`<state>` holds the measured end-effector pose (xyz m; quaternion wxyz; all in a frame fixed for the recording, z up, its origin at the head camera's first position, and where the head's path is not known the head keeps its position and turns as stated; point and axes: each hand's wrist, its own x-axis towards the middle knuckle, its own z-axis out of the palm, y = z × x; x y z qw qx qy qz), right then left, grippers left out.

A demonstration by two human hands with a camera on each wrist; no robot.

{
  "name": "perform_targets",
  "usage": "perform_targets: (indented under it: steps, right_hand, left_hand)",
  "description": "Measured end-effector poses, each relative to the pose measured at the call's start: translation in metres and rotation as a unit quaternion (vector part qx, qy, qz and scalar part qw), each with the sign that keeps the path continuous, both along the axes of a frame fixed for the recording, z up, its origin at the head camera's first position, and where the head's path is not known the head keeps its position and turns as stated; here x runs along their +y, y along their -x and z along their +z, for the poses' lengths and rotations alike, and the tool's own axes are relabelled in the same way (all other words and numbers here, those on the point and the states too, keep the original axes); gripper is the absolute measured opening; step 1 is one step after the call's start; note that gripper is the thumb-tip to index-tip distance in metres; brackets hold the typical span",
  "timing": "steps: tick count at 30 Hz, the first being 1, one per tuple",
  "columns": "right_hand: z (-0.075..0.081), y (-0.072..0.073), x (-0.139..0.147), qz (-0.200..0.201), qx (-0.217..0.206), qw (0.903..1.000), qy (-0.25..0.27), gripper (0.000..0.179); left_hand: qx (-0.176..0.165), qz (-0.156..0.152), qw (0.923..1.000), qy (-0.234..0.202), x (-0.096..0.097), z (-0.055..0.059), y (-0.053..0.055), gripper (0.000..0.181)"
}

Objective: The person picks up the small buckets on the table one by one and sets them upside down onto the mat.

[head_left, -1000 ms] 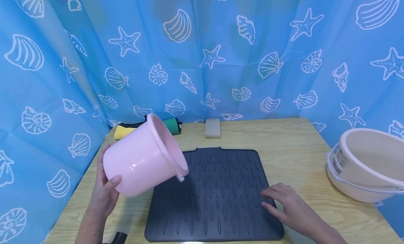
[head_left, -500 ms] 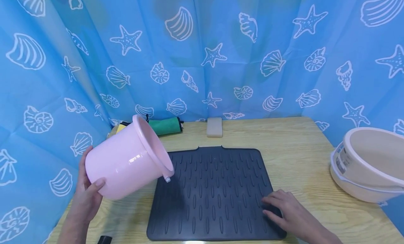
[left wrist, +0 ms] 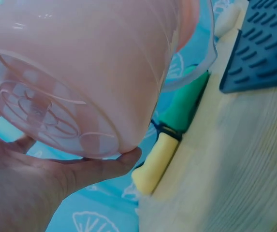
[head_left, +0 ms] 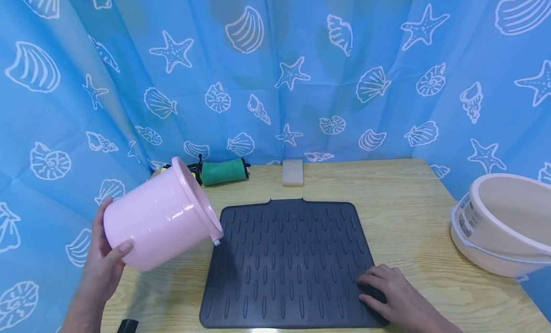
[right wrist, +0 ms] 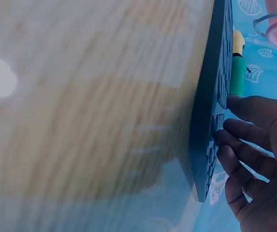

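In the head view a pink bucket [head_left: 157, 223] is held tilted on its side over the table's left part, its mouth facing up and right. My left hand [head_left: 103, 263] grips it at the base, thumb on the near side and fingers behind. The left wrist view shows the bucket's ringed bottom [left wrist: 41, 106] and a thumb or finger along its lower edge. A dark grey ribbed mat [head_left: 284, 271] lies in the middle of the table. Over its front right corner is my right hand [head_left: 391, 294], fingers loosely bent, fingertips right at the mat's surface in the right wrist view.
A cream bucket [head_left: 495, 227] with a handle stands at the right edge. Along the back lie a green roll [head_left: 224, 172], beside a yellow one [left wrist: 155, 164], and a pale rectangular block [head_left: 292, 172]. A black object [head_left: 128, 326] shows at the bottom left. Blue shell-print curtain [head_left: 258, 98] surrounds the table.
My left hand has carried the pink bucket to the left, off from over the mat, uncovering more of the green roll. My right hand has stayed at the mat's corner.
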<state>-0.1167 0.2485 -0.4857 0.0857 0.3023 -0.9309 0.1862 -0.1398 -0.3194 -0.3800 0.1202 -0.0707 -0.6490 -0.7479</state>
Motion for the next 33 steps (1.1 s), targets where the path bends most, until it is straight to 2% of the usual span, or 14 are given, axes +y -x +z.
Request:
perform_targets:
  steps: [6,12,15,19,23,29,33]
  right_hand:
    - [-0.002,-0.001,0.0,-0.002,0.014,0.9999,-0.001,0.024]
    - [-0.005,-0.001,0.001,-0.006,0.008,0.9999,-0.007,0.023]
    - [-0.005,-0.002,0.0,-0.006,0.01,0.9999,-0.005,0.023]
    - [-0.004,-0.002,0.0,-0.008,-0.007,0.9999,-0.007,0.021]
    - [-0.002,-0.003,0.0,-0.014,-0.04,0.999,-0.016,0.02]
    - [-0.005,-0.002,0.001,-0.007,-0.017,0.9998,-0.005,0.019]
    - [-0.007,-0.002,0.001,0.001,0.004,1.0,0.005,0.02]
  left_hand:
    - [-0.003,-0.001,0.999,0.045,-0.008,0.002,0.003,0.088]
    - [-0.001,-0.004,0.9976,0.069,-0.013,0.003,0.007,0.089]
    - [-0.011,0.002,0.9953,0.096,-0.017,0.004,0.009,0.091]
    - [-0.038,0.01,0.9882,0.148,-0.02,0.004,0.013,0.094]
    - [-0.06,0.001,0.98,0.19,-0.023,0.005,0.014,0.096]
    - [-0.079,-0.011,0.9626,0.259,-0.025,0.011,0.017,0.096]
    - [-0.079,-0.031,0.9563,0.28,-0.025,0.014,0.02,0.095]
